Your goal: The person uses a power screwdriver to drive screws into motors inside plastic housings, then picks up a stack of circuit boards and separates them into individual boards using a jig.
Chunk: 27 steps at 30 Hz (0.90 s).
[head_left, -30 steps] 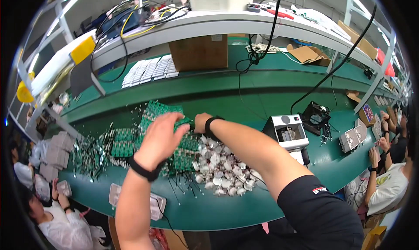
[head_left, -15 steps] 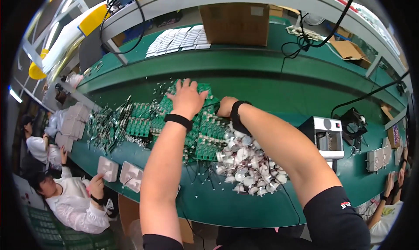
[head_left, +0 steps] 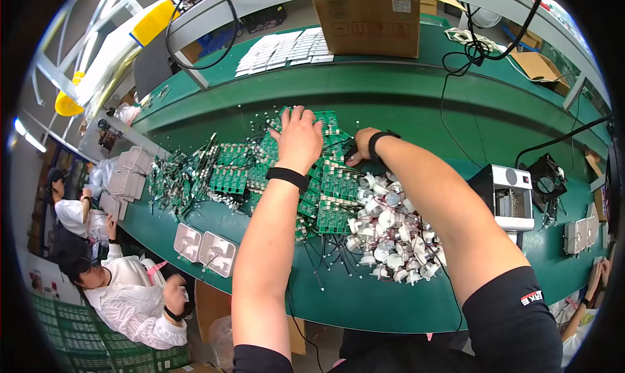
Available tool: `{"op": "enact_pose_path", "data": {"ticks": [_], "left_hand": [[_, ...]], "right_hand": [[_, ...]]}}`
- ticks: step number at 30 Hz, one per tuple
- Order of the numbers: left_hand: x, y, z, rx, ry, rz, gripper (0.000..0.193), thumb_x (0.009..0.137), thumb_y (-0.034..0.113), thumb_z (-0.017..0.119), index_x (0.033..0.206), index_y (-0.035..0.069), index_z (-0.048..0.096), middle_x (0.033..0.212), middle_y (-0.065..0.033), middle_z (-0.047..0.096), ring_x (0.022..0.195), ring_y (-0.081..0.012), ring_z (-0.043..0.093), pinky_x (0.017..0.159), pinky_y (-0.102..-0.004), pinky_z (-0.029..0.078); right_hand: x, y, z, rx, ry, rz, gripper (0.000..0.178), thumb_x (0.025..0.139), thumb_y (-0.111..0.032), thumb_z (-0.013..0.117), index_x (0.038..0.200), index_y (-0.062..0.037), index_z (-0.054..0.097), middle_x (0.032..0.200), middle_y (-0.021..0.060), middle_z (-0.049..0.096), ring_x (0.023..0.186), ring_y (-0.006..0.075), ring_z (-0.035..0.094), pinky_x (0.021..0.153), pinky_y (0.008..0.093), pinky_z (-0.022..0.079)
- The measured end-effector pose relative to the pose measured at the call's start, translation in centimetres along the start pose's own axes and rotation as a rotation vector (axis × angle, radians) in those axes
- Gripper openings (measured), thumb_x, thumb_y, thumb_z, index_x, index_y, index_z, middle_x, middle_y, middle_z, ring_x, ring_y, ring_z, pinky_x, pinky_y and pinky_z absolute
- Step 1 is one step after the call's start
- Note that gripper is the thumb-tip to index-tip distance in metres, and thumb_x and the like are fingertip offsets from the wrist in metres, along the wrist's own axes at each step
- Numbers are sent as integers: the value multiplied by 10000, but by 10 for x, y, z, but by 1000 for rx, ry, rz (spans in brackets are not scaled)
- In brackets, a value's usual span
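Observation:
Green circuit-board panels (head_left: 337, 189) with black leads lie bunched in the middle of the bench. On the far panels my left hand (head_left: 299, 137) rests palm down, its fingers stretched out and holding nothing. Just to its right, my right hand (head_left: 364, 145) is curled at the panels' right edge. Something dark shows by its fingers, but the wrist and hand cover most of it. Below the right forearm lies a heap of white round parts with clear domes and thin wires (head_left: 390, 233). Left of the panels is a pile of narrow board strips (head_left: 179, 181).
Two light plastic housings (head_left: 217, 252) sit by the left bench edge, near a seated person (head_left: 133, 295). A white-and-black machine (head_left: 508, 200) stands right. Behind, a shelf frame (head_left: 273, 1) spans the bench, with a cardboard box (head_left: 368, 24) and hanging black cables (head_left: 475, 47).
The whole view has shifted, moving the scene rightward and slightly up. My left hand stays on the panels, its fingers closer together. The seated person's hand has left the plastic housings.

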State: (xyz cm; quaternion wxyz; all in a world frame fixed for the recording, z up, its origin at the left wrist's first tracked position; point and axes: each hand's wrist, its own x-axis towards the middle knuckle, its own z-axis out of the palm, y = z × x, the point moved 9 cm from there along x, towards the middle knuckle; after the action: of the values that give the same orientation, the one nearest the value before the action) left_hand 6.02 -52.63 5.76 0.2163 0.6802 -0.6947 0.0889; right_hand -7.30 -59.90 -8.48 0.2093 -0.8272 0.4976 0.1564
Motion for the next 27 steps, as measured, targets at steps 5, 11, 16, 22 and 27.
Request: {"op": "enact_pose_path", "data": {"ticks": [5,11,16,22,27], "left_hand": [[-2,-1,1,-12,-1,10,218,941,282,661,1073,111,638,1349,-81,561,1355,-359,458,977,-787,377],[-2,-8,-14,-74,16,103,202,909,266,701,1010,93,674,1322,-109,597,1324,-369,489,1003,-701,416],[-5,-4,-19,-59,-72,158,244,899,304,711,1020,95,682,1369,-107,592,1338,-363,490,1021,-642,434],[-8,22,-23,46,-144,129,338,913,379,697,1102,100,687,1422,-119,572,1358,-342,493,1057,-508,455],[-21,25,-57,-56,34,306,403,928,411,682,1171,89,677,1360,-146,614,1253,-318,590,1011,-443,495]], "right_hand": [[-3,3,-7,60,40,-1,732,675,-614,865,1073,-11,753,1096,164,740,1019,307,707,917,397,545],[-34,7,-31,350,23,41,469,764,-414,878,881,19,742,771,109,728,636,206,678,594,358,547],[-85,20,-60,734,94,125,302,845,-268,823,808,10,713,689,89,698,522,129,626,453,289,489],[-188,45,-121,758,442,226,216,865,-163,704,791,39,725,710,119,736,549,155,687,529,287,569],[-322,4,-137,587,628,-71,321,909,-222,690,757,46,600,613,97,659,509,158,667,505,300,562]]}}
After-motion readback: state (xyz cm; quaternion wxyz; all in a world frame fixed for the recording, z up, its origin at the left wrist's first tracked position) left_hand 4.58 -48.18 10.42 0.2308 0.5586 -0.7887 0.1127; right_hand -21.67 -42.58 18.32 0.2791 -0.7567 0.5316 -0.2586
